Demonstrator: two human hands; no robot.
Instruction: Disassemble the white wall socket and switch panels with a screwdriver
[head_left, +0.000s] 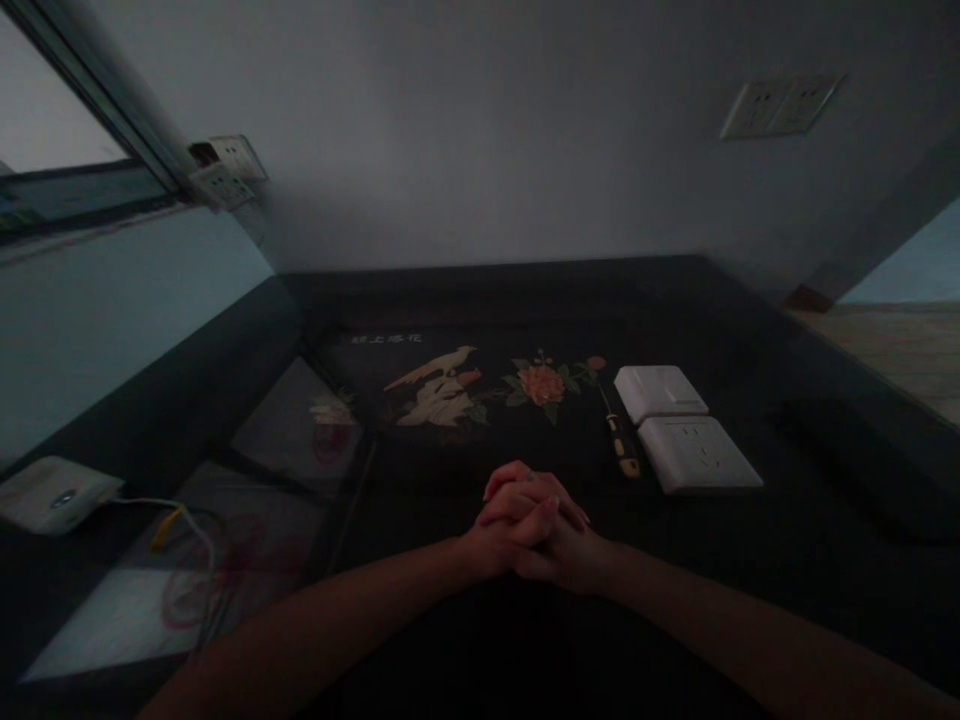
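My left hand [495, 540] and my right hand [574, 548] are clasped together at the near middle of a dark table [465, 480], their fingers interlaced. Both are closed, and no object shows between them. To their right lies a screwdriver [622, 447] with a black and yellow handle, its shaft pointing away from me. Beside it sit two white wall plates on boxes: a switch [660, 390] behind and a socket [699, 453] in front, edges close together.
A white device [56, 495] with a white cable [199, 530] lies at the left. Dark, flat object [862, 465] at right is hard to make out. The tabletop bears a bird and flower picture [442, 390]. Wall sockets [780, 105] are fixed to the wall behind.
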